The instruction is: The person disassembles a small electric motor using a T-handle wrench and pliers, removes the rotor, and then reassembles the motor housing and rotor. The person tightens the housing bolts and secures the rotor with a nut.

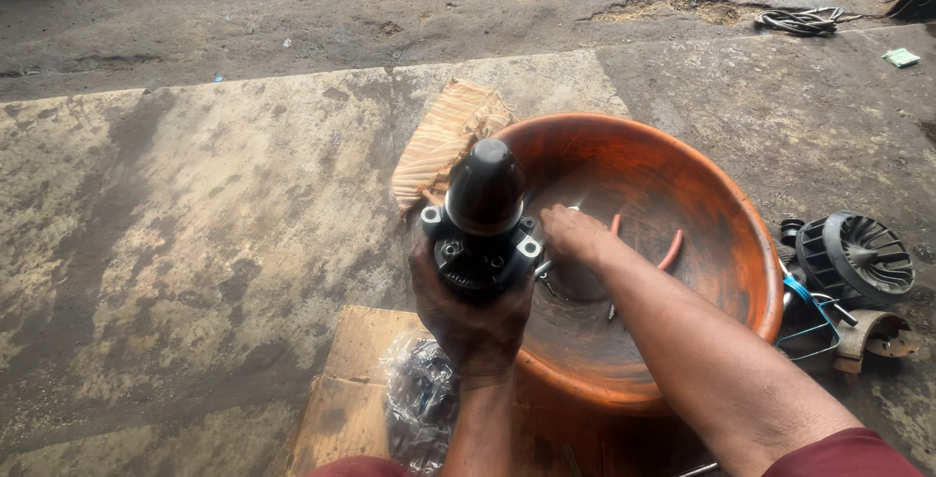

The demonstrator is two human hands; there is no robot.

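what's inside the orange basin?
Inside the orange basin: the right hand, a red O-ring, and small metal parts. What lies under the hand is hidden.

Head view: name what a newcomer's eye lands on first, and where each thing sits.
The big orange basin fills the middle right of the concrete floor, and the right hand reaches into it. In front of its left rim, the left hand holds up a black motor part with a domed cap. A black finned wheel lies at the far right.
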